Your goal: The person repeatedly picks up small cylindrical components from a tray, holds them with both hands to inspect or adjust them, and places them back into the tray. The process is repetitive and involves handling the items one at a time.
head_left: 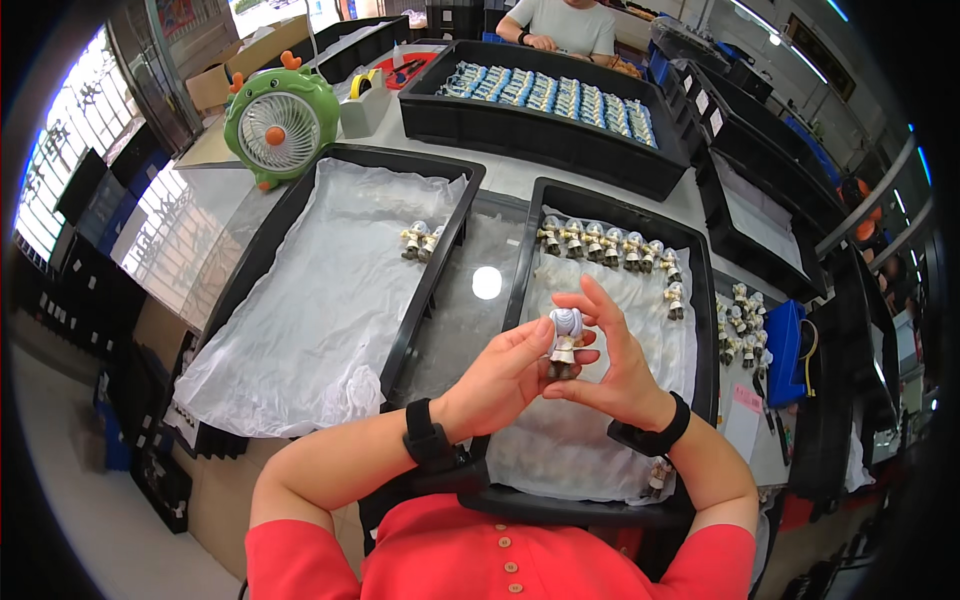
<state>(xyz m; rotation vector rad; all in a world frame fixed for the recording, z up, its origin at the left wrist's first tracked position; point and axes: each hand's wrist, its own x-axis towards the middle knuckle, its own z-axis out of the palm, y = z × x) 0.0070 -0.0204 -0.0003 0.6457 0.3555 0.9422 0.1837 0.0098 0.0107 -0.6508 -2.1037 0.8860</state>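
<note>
A small figurine [564,340] with pale lavender hair, a white and gold outfit and a dark base stands upright between my hands. My left hand [500,375] grips it from the side, thumb near its head. My right hand [625,375] closes on it from the other side, with the thumb by its base and the forefinger raised. Below them lies a black tray [713,370] lined with white sheeting. Similar figurines [612,246] stand in a row along its far end, with a few down its right side. One more figurine [655,478] lies in its near right corner.
Another lined black tray [345,155] at left holds two figurines [420,240]. A far black tray [540,140] holds rows of blue and cream pieces. A green fan [285,125] and tape dispenser [365,108] stand far left. Loose figurines [742,322] and a blue box [787,350] are at right. A co-worker [565,28] sits opposite.
</note>
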